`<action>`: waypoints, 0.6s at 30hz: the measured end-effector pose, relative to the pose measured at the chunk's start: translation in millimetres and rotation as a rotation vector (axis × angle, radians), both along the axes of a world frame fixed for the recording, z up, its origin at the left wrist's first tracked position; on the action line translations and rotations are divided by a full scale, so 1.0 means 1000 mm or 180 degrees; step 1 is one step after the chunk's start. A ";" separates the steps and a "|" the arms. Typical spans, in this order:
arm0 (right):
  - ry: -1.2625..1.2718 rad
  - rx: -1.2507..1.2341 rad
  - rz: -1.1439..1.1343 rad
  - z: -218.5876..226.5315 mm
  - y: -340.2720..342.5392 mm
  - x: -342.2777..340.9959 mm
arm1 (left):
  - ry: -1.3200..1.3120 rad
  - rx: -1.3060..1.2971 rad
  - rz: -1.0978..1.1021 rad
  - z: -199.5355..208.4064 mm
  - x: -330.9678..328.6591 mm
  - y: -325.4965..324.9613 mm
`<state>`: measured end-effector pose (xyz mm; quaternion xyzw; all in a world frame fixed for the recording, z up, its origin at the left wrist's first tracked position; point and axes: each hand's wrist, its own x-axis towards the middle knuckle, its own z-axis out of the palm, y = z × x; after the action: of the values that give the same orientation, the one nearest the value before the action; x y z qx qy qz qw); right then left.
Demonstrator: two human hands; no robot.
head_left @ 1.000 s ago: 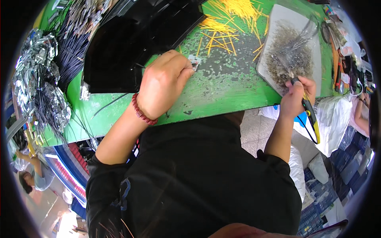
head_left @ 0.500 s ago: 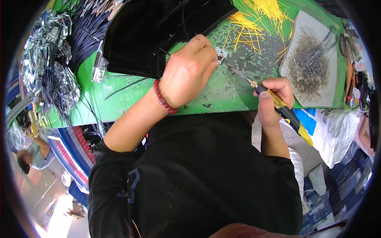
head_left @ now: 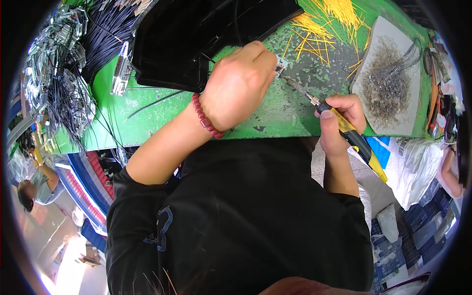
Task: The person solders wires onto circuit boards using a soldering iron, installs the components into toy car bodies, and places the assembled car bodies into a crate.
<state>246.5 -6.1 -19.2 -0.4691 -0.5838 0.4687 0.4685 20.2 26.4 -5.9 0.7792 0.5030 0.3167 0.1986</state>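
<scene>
My left hand [head_left: 242, 81], with a dark red bead bracelet [head_left: 202, 118] at its wrist, is closed over the green table. A small pale circuit board [head_left: 280, 67] pokes out past its fingertips. My right hand [head_left: 346, 115] grips a yellow and black soldering iron [head_left: 357, 140] like a pen, thumb on the near side. The iron's metal tip points at the board and sits right by its lower edge; I cannot tell whether they touch. Next to my left hand lies a large black plastic tray or housing [head_left: 169, 49], with a dark wire running near it.
Yellow wires [head_left: 314, 37] lie loose at the far side. On the right, a pale slab [head_left: 366, 105] bears grey scraps and thin wires. Clear plastic parts [head_left: 59, 59] with black leads pile up at the left, beside a dark wire bundle [head_left: 105, 42]. Another person [head_left: 44, 182] is at far left.
The view has shifted slightly, moving the table things a little to the right. The soldering iron's tip has come closer to the small board. Both hands keep their hold.
</scene>
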 end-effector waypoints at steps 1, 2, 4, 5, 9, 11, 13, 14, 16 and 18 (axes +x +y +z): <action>0.0002 -0.0011 0.0024 0.001 0.000 0.000 | -0.0021 -0.0005 0.0011 0.001 0.000 0.000; -0.0003 -0.0022 0.0040 0.000 0.000 0.000 | -0.0049 -0.0011 0.0014 0.001 0.000 0.000; -0.0084 0.0010 0.0076 -0.001 0.000 0.001 | -0.0057 -0.0016 0.0014 0.000 0.000 0.000; -0.0159 0.0045 0.0109 -0.002 0.000 0.001 | -0.0059 -0.0018 0.0012 -0.001 0.000 0.000; -0.0264 0.0032 0.0163 -0.001 0.001 0.001 | -0.0053 -0.0052 0.0025 -0.001 0.000 0.000; -0.0282 0.0013 0.0167 0.000 0.002 -0.002 | -0.0050 -0.0056 0.0042 0.000 0.000 0.000; -0.0240 0.0175 0.0152 -0.003 0.001 -0.001 | -0.0032 -0.0057 0.0039 0.000 -0.001 0.000; -0.0205 0.0337 0.0129 -0.004 0.001 0.000 | -0.0020 -0.0056 0.0029 0.000 -0.001 0.000; -0.0116 0.0324 0.0057 -0.004 -0.001 0.001 | -0.0020 -0.0067 0.0026 -0.001 -0.001 0.000; -0.0002 0.0332 -0.0085 -0.006 -0.001 0.002 | -0.0013 -0.0077 0.0020 -0.001 -0.001 0.000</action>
<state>248.2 -6.8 -25.6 -0.4519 -0.6013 0.4312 0.4983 19.0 26.5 -7.1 0.7745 0.5089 0.3128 0.2080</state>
